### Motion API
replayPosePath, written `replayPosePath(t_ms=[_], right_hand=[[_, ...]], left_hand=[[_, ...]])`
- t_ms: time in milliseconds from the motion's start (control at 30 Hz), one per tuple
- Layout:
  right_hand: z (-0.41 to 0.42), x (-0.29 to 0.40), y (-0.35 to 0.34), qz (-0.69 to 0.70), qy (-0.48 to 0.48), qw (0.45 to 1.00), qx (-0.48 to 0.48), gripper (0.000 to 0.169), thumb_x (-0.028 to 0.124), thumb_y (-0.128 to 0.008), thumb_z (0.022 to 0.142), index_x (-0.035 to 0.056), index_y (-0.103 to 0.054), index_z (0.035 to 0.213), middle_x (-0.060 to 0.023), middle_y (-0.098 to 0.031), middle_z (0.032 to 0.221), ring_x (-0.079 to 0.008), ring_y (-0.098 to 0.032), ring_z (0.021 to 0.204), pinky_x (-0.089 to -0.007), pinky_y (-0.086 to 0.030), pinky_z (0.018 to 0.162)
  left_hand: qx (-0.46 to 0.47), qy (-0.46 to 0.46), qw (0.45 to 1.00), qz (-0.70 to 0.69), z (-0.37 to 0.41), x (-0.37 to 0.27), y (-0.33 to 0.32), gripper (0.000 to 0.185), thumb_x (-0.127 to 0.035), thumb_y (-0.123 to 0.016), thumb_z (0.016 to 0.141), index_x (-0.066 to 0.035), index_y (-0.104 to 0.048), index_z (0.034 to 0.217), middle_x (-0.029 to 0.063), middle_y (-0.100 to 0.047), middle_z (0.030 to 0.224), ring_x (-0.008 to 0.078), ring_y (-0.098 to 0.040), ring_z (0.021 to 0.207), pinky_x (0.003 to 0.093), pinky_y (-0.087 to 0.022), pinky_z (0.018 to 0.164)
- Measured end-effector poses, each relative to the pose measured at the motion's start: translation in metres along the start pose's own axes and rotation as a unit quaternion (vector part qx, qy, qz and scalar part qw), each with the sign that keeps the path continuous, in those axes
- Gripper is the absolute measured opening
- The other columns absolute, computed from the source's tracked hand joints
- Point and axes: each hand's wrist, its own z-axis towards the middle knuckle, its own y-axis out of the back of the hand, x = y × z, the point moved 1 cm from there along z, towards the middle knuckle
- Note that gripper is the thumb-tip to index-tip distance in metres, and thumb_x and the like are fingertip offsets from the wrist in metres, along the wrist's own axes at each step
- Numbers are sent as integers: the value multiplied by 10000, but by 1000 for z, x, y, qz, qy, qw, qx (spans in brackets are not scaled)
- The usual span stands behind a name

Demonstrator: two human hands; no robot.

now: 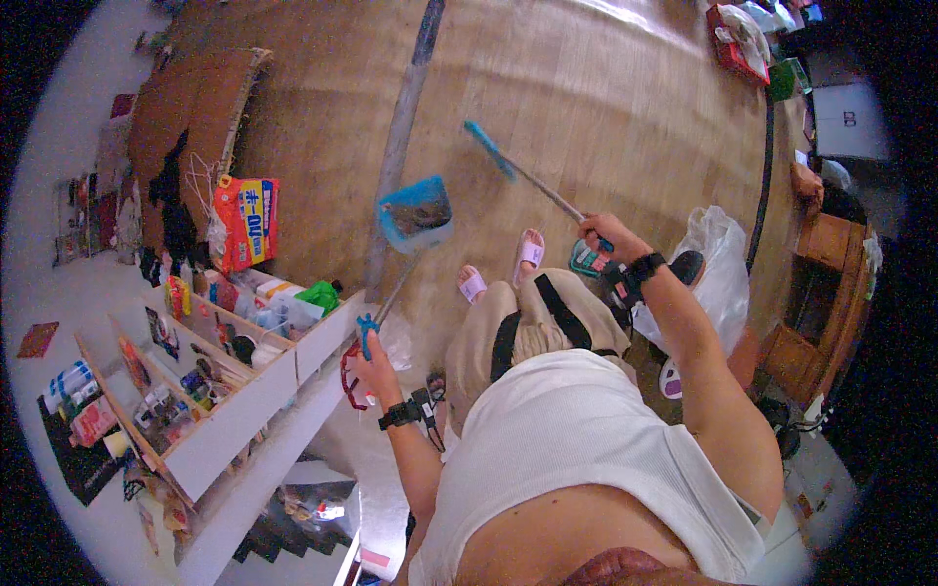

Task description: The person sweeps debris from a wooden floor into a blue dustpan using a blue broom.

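My left hand (375,366) is closed around the blue end of a long-handled dustpan (396,240). Its blue and whitish pan lies ahead of me, near a dark strip in the floor, with darker matter inside that is too blurred to tell. In my right hand (614,236) I grip the handle of a broom (546,189). The broom's blue head (489,149) is on or just over the wood-look floor (586,102), to the right of the dustpan and apart from it. Both wrists wear black straps with small devices.
At my left stands an open shelf unit (242,410) packed with small goods, a red and yellow package (248,223) beyond it. A clear plastic bag (714,256) and a dark shoe (687,269) are at my right, near wooden furniture (821,293). A red box (736,47) stands far right.
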Motion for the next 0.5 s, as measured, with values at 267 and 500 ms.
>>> replayPosePath(t_ms=[267,500], right_hand=[[12,23,83,171,-99,980,28,61,78,-420,835,29,-428,799,-40,-461,666,-39,-395,418,-145,-329,338],[13,16,92,-25,22,999,-17,111,140,-436,837,61,-449,760,-23,-466,646,-42,-381,392,-150,-321,321]], left_hand=[[-46,-129,990,27,-33,-65,-27,484,-422,-552,769,60,-591,747,146,-575,633,233,-518,585,349,-395,569],[30,-89,996,12,-26,-86,-53,495,-434,-564,759,55,-574,678,139,-537,565,224,-486,519,351,-375,522]])
